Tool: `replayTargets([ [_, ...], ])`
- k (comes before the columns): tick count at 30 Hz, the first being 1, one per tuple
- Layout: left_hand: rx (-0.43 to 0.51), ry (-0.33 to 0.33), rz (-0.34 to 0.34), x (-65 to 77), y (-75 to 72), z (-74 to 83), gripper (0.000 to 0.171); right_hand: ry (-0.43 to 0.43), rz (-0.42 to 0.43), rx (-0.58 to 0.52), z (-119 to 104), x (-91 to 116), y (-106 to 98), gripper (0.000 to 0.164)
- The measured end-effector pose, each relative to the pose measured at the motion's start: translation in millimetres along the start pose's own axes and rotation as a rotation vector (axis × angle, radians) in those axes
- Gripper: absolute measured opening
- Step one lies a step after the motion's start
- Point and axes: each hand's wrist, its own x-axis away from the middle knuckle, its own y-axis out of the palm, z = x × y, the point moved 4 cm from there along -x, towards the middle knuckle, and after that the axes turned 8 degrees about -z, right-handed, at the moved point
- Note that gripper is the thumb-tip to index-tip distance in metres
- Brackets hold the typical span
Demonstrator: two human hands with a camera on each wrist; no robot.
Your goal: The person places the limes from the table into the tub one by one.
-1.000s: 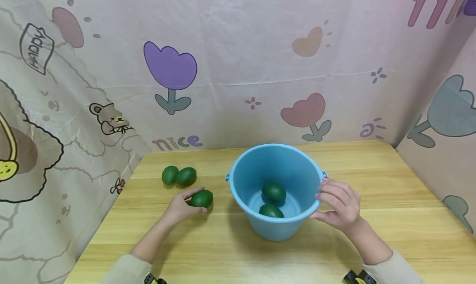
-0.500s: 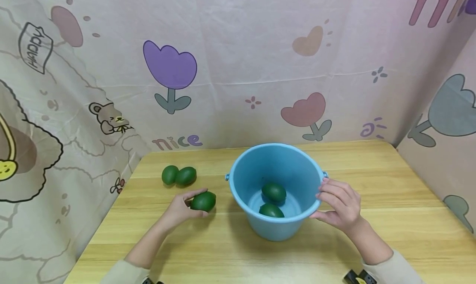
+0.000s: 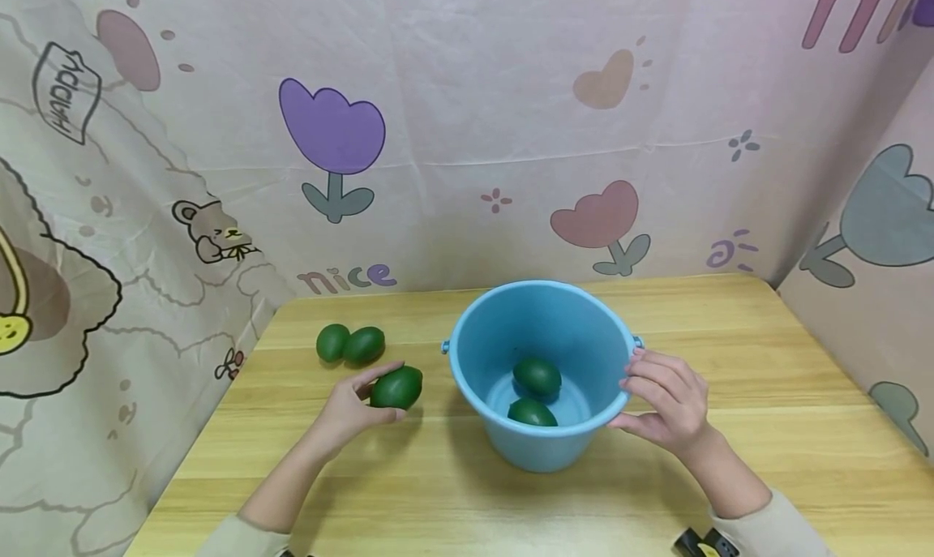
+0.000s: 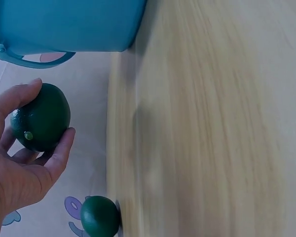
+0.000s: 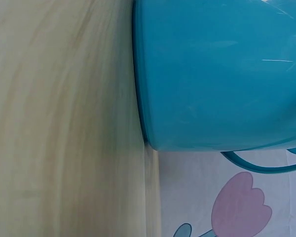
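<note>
In the head view my left hand (image 3: 346, 413) grips a dark green lime (image 3: 397, 388) between thumb and fingers, left of a light blue bucket (image 3: 536, 453). The left wrist view has this held lime (image 4: 47, 118) raised off the tabletop, a small stem nub showing on it. Two limes lie inside the bucket, the rear lime (image 3: 537, 376) whole in view and the front lime (image 3: 533, 413) partly hidden by the rim. My right hand (image 3: 671, 399) holds the bucket's right rim, thumb outside. Only the bucket's outer wall (image 5: 212, 74) fills the right wrist view, without the hand.
Two more limes, a left lime (image 3: 332, 343) and a right lime (image 3: 364, 345), sit side by side at the table's back left. The wooden table (image 3: 766, 362) meets a patterned cloth (image 3: 452, 95) behind. The bucket's handle (image 5: 266, 169) hangs at its far side.
My left hand has lifted the lime slightly; it shifted a little right and toward me, then back up. My right hand and the bucket have stayed put.
</note>
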Motion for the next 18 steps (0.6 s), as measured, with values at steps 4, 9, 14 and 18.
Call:
replayTargets([
  [4,-0.016,0.018,-0.009,0.7,0.7,4.2,0.068,0.0,0.001,-0.001,0,-3,1,0.052],
  [9,-0.033,0.022,-0.01,2.8,0.8,10.2,0.067,0.003,0.004,-0.003,-1,-6,1,0.052],
  [14,-0.043,0.033,-0.002,4.5,-0.7,17.3,0.066,0.008,0.001,-0.003,-1,-9,2,0.052],
  [18,-0.077,0.065,-0.011,5.2,-3.3,23.4,0.066,0.012,-0.003,-0.006,0,-10,2,0.052],
])
